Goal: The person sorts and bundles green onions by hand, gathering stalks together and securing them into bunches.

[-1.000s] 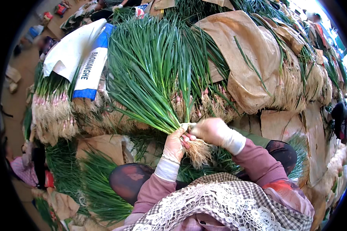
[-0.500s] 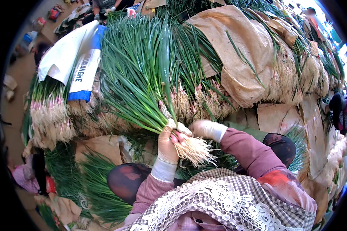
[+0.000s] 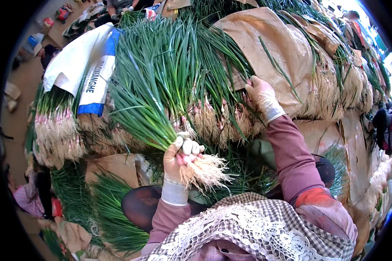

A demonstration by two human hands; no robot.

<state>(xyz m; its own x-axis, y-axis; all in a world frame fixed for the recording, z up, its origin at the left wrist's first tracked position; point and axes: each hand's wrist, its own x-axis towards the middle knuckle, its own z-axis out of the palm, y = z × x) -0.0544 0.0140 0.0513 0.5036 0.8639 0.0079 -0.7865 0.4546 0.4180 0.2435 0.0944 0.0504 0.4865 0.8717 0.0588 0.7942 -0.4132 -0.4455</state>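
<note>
My left hand (image 3: 178,154), in a pale glove, is closed round a bunch of green garlic (image 3: 185,162) just above its pinkish bulbs. The long green leaves slant up and to the left over the pile, and the pale roots (image 3: 209,171) hang toward my lap. Farther right, my right hand (image 3: 261,95), also gloved, reaches to the edge of a brown sheet (image 3: 274,48) where garlic leaves come out from under it. Its fingers are bent together; what they grip, if anything, is hidden. Below that hand lie more garlic plants (image 3: 204,115), roots toward me.
A white and blue sack (image 3: 98,80) covers garlic at the left. More garlic leaves (image 3: 113,213) lie beside my left knee (image 3: 143,204). Brown sheeting (image 3: 318,135) spreads to the right. Other people sit at the far edge and at both sides.
My right hand has left the bunch and moved up and right to the brown sheet's edge. My left hand has shifted slightly left and down with the bunch.
</note>
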